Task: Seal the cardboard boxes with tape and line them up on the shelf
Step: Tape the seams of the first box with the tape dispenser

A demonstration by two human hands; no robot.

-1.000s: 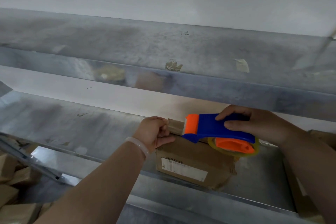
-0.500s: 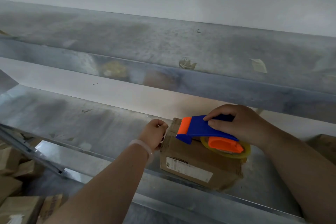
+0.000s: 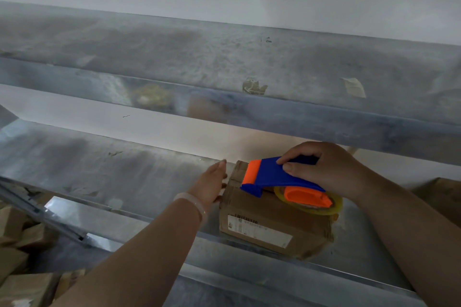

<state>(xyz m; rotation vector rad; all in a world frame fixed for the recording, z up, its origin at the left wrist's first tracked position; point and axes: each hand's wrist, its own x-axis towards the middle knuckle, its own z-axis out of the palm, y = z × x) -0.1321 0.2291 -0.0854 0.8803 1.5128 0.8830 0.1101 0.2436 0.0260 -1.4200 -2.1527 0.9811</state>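
A brown cardboard box [image 3: 269, 217] with a white barcode label on its front stands on the grey metal shelf [image 3: 104, 172]. My right hand [image 3: 321, 167] grips the blue handle of a blue and orange tape dispenser [image 3: 277, 179], which rests on the box's top with its orange nose toward the far left corner. A roll of clear tape [image 3: 331, 207] sits in the dispenser. My left hand [image 3: 212, 184], fingers straight, presses flat against the box's left side. A pale bracelet is on that wrist.
A second metal shelf [image 3: 249, 112] runs overhead, with scraps of tape stuck on it. Several loose cardboard boxes [image 3: 22, 257] lie piled at the lower left. Another brown box [image 3: 441, 197] shows at the right edge. A white wall is behind.
The dispenser came down onto the box's top and slid toward me. My left hand let go of the tape end, straightened its fingers and laid them against the box's left side.
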